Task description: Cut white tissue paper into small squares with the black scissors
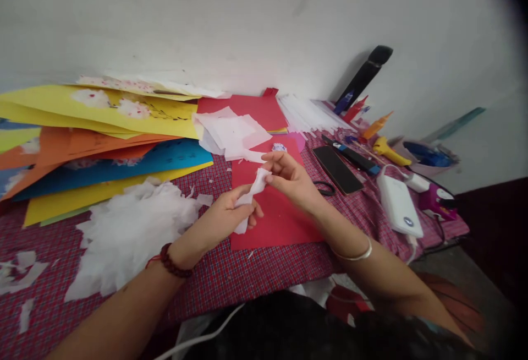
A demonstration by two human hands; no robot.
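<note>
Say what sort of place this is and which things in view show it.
Probably a papercraft table against a wall: the stacked coloured sheets, heap of thin white paper pieces and held strip of white paper suggest it.

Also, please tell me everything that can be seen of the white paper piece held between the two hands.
The white paper piece looks thin and soft, like tissue. It is narrow and gathered rather than spread flat, slanting from upper right to lower left in the picture. The right hand pinches its upper end; the left hand grips it lower down, with a loose end showing below the thumb. It is over the red sheet; whether it touches that is unclear.
</note>
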